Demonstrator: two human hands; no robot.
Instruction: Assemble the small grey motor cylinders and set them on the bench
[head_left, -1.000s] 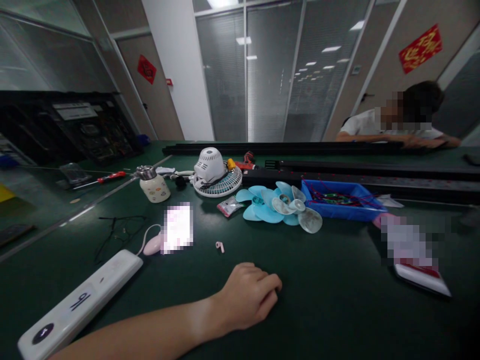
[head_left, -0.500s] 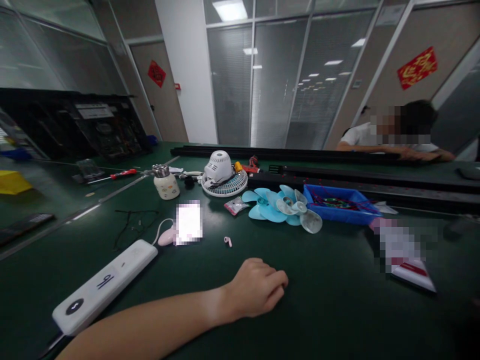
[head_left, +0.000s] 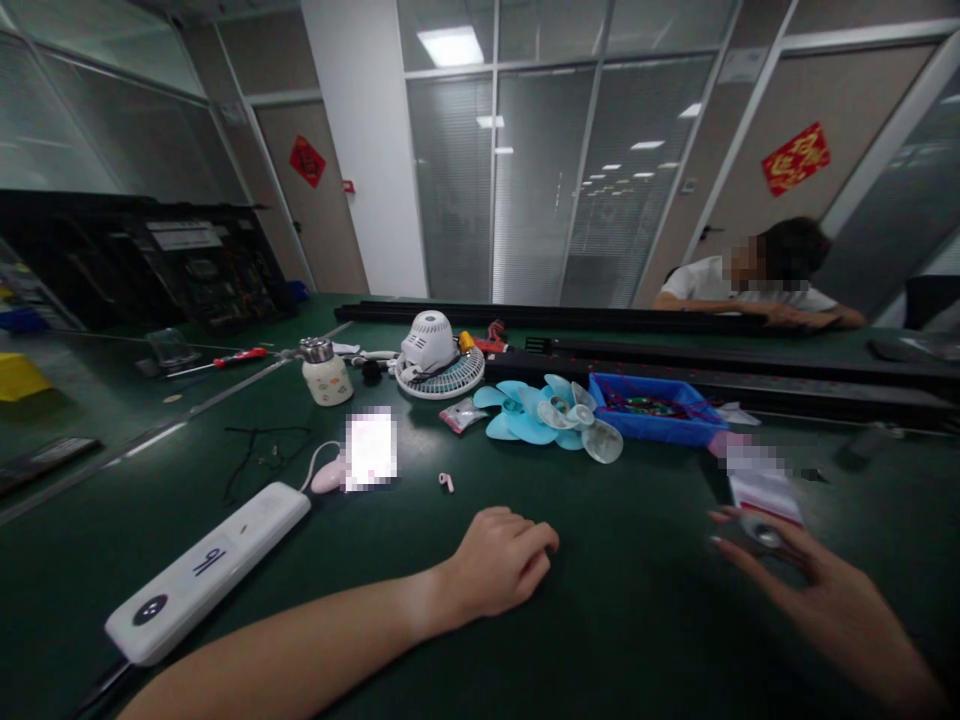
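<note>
My right hand [head_left: 817,590] has its fingers [head_left: 731,520] curled around a small round metal part [head_left: 759,532], I think; it's blurry. It sits low right over the desk [head_left: 645,600], just before a red-and-white card [head_left: 765,492]. My left hand [head_left: 501,562] rests loosely curled, empty, near a pink earbud [head_left: 446,482].

Right hand [head_left: 817,590] newly in view, fingers [head_left: 739,520] around small round object [head_left: 757,532].

Handwritten mark resembling "16" seen on white power strip [head_left: 206,573], viewed upside down. Gold characters noted on red wall decorations [head_left: 796,158], not legible. Other labels blurred, unreadable.
</note>
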